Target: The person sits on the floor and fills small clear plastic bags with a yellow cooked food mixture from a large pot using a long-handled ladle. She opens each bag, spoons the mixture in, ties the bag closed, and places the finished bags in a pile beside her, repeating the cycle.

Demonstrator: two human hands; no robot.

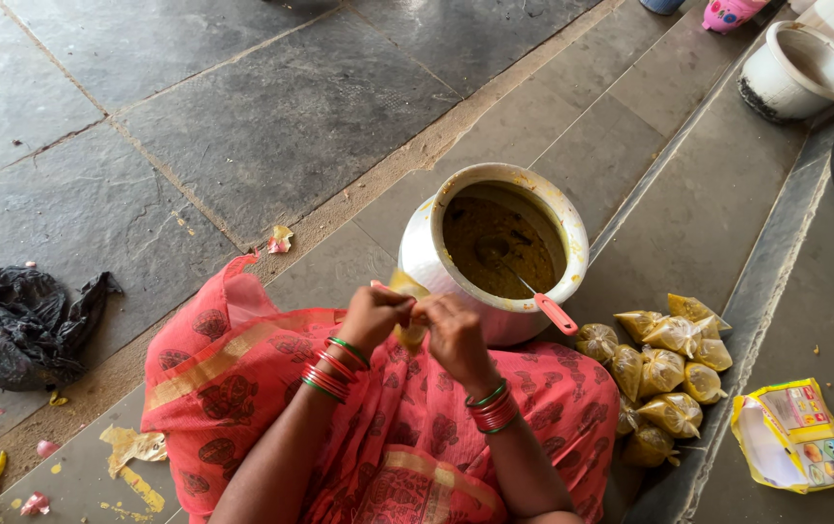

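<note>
Head view looks down on one person seated on a stone floor (271,116) in a pink patterned garment. Both hands meet just in front of one white pot (456,272). The left hand (373,315) and the right hand (454,335) have their fingers pinched together on the neck of one small clear bag (409,320) filled with yellow-brown food. The bag hangs between the hands with its long axis roughly upright, neck up and bulge down, touching or just short of the pot's near wall.

One ladle with a pink handle (555,312) leans in the pot, its handle pointing down and right over the rim. About ten filled, tied bags (664,374) lie in one heap to the right of the pot, beside the person's knee. Just beyond the heap runs a raised stone edge (776,243), with one torn yellow packet (795,437) lying past it. One black plastic sheet (14,325) lies well apart on the left. Open floor stretches ahead and left of the pot; one white bucket (800,68) stands far off at upper right.
</note>
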